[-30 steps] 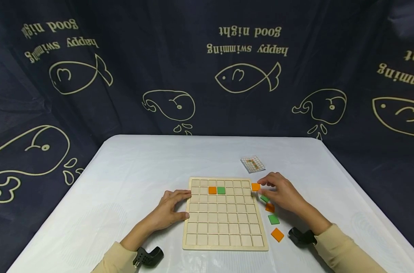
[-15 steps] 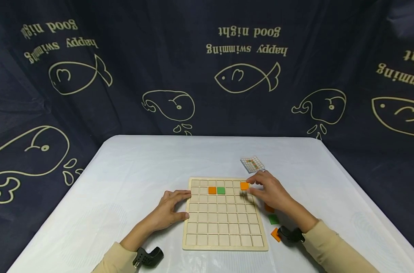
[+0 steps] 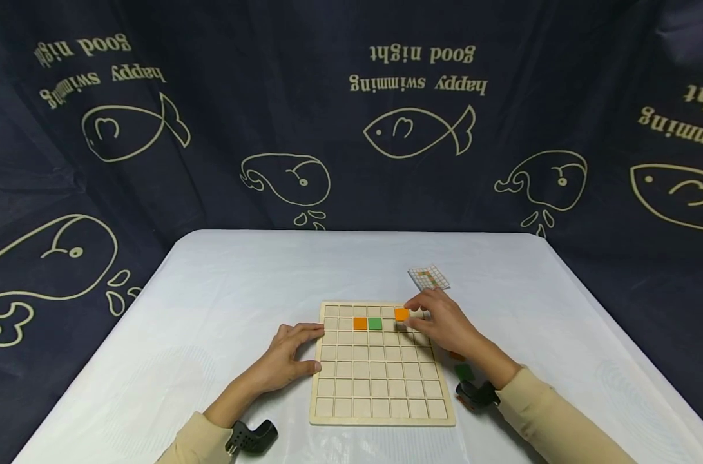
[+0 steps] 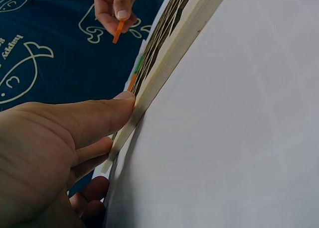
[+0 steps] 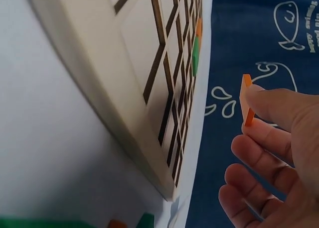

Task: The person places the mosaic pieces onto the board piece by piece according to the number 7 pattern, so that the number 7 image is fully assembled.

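Note:
A pale wooden grid board (image 3: 362,388) lies on the table. In its second row sit an orange tile (image 3: 359,323) and, right beside it, a green tile (image 3: 375,323). My right hand (image 3: 444,322) pinches another square orange tile (image 3: 401,314) between thumb and fingertip, over the board's upper right part. The right wrist view shows this tile (image 5: 247,101) edge-on, with the other fingers loosely bent below. Along the board's left edge, my left hand (image 3: 284,361) rests its extended thumb and fingertips; the left wrist view has the thumb (image 4: 99,119) against that edge.
A small card (image 3: 428,277) printed with a grid pattern lies behind the board. Right of the board, a green tile (image 3: 464,372) and an orange tile (image 3: 457,355) are partly covered by my right forearm. The white table (image 3: 258,270) ends at a dark printed cloth (image 3: 351,193).
My right hand has carried the orange tile leftward from beside the board's right edge to above its upper right cells. The left hand stays in place.

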`<state>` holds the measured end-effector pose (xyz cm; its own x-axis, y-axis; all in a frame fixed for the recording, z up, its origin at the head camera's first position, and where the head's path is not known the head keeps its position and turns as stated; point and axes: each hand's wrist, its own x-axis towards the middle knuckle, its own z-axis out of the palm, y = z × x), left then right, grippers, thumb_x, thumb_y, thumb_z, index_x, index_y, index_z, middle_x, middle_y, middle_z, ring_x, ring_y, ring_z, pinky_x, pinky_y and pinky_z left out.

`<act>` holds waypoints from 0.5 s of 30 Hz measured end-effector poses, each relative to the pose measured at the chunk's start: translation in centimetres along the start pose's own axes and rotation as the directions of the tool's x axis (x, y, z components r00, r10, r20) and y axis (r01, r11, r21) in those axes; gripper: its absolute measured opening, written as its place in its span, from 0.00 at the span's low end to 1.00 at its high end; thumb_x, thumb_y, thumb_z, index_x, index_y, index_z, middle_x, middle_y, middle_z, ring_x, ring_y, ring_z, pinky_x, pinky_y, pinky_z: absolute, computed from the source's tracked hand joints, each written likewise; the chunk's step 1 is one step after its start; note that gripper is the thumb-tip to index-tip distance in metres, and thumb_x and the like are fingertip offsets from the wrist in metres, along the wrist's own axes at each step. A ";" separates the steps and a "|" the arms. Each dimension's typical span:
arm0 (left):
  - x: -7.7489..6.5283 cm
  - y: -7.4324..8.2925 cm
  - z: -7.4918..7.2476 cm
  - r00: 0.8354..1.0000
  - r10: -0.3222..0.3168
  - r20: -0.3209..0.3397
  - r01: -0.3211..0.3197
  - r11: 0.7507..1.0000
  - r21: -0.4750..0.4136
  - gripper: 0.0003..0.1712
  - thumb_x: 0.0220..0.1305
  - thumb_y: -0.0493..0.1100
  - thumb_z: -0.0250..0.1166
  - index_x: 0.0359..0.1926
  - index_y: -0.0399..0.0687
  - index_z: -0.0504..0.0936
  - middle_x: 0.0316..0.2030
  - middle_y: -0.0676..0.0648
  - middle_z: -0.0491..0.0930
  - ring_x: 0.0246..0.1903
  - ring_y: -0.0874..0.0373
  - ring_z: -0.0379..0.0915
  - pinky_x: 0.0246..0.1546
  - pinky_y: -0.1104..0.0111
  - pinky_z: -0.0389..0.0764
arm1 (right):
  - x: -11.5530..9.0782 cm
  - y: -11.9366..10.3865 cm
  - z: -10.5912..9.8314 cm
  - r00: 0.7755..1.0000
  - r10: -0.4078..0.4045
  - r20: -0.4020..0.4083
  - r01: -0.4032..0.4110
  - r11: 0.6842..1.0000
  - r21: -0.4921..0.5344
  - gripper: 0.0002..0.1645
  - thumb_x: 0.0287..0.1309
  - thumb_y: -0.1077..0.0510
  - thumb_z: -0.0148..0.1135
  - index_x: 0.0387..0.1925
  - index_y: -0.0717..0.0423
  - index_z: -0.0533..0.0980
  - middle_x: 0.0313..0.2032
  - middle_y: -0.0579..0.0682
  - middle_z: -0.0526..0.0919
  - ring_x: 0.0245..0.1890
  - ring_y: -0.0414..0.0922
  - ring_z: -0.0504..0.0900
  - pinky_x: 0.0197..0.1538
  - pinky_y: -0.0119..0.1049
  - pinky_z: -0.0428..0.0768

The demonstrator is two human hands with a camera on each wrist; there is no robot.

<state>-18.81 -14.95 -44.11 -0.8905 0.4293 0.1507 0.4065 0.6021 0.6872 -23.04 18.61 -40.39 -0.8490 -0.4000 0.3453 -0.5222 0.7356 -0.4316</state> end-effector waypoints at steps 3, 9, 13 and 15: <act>0.0 0.0 0.0 1.000 0.007 -0.001 -0.007 1.000 -0.001 0.34 0.52 0.46 0.71 0.61 0.46 0.73 0.65 0.52 0.68 0.48 0.59 0.55 0.50 0.63 0.58 | 0.2 -0.2 0.2 1.000 0.006 0.008 -0.006 1.000 0.002 0.12 0.52 0.57 0.68 0.40 0.53 0.80 0.38 0.48 0.80 0.38 0.46 0.77 0.66 0.55 0.60; 0.0 0.1 0.0 1.000 0.009 -0.002 -0.009 1.000 0.000 0.34 0.52 0.46 0.71 0.61 0.46 0.73 0.65 0.53 0.68 0.48 0.59 0.55 0.50 0.63 0.58 | 0.6 -0.7 0.5 0.998 0.040 0.043 -0.040 0.999 -0.011 0.13 0.53 0.54 0.67 0.41 0.52 0.81 0.37 0.46 0.79 0.40 0.43 0.73 0.42 0.40 0.74; 0.0 0.1 0.0 1.000 0.010 -0.004 -0.010 1.000 -0.004 0.34 0.52 0.46 0.71 0.61 0.46 0.73 0.65 0.53 0.68 0.48 0.59 0.55 0.50 0.63 0.58 | 0.8 -0.7 0.9 0.998 0.043 0.055 -0.042 0.999 -0.032 0.13 0.53 0.54 0.67 0.41 0.51 0.81 0.36 0.45 0.79 0.40 0.42 0.72 0.40 0.37 0.73; -0.1 0.2 0.0 1.000 0.008 -0.003 -0.008 1.000 -0.004 0.34 0.52 0.46 0.71 0.61 0.46 0.73 0.65 0.53 0.68 0.48 0.60 0.55 0.50 0.63 0.58 | 0.8 -0.6 1.1 0.998 0.037 0.057 -0.035 0.998 -0.043 0.13 0.52 0.54 0.68 0.40 0.52 0.81 0.36 0.44 0.79 0.39 0.41 0.72 0.40 0.36 0.72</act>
<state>-18.70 -14.91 -43.98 -0.8878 0.4322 0.1581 0.4127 0.5958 0.6889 -23.53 17.25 -40.76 -0.8710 -0.4029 0.2812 -0.4884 0.7718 -0.4072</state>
